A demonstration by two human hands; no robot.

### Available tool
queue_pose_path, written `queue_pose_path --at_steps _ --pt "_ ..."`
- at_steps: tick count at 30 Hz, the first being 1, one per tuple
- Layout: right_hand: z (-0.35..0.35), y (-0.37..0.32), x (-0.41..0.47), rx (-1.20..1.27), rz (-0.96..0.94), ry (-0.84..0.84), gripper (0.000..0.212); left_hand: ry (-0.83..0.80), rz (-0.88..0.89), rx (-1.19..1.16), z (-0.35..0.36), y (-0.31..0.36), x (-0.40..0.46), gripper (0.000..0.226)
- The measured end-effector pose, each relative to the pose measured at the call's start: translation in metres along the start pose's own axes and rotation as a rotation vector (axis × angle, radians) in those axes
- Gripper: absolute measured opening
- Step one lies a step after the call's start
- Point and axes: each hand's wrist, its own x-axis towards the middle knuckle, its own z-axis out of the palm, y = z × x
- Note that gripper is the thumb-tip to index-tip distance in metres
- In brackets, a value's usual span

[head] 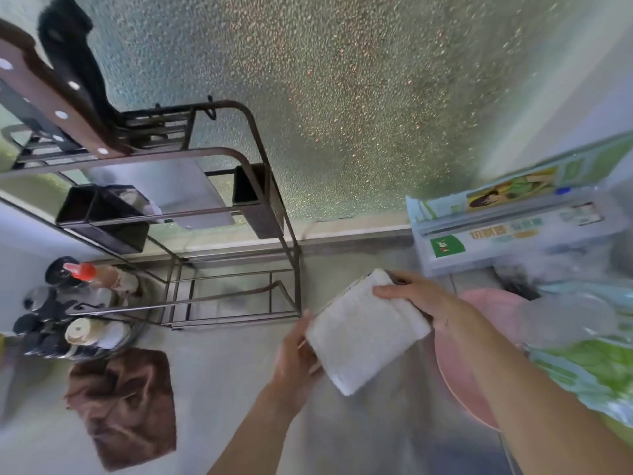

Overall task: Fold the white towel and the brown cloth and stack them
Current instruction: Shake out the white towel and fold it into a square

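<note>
Both hands (359,323) pinch the folded white towel (363,332); brown cloth (125,406) lies crumpled leftward, nearer the left hand (298,354).

This is a home kitchen. On the grey counter (239,389) stands a dark metal rack (260,214) that holds a cleaver with a riveted wooden handle (51,97). Beside the rack is a group of condiment bottles (78,303), one with a red cap. At the right lie boxes of cling film (507,231) and a pink bowl (455,371). Behind is a frosted glass window (342,97).
</note>
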Motion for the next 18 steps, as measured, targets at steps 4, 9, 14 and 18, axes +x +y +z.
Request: queue_pose_path --at_steps 4,9,14,18 --pt "0.002 0.005 0.01 0.398 -0.055 0.077 0.037 0.08 0.008 -0.326 -0.002 -0.005 0.011 0.056" --pt "0.011 0.0 0.046 0.718 -0.051 0.095 0.047 0.172 0.082 -0.214 0.005 -0.014 0.019 0.039" --pt "0.02 -0.006 0.084 0.481 0.0 0.203 0.053 0.283 0.549 0.53 0.022 -0.012 0.021 0.024" --pt "0.013 -0.005 0.094 0.288 0.014 0.345 0.051 0.252 1.0 1.024 0.045 0.01 0.033 0.02"
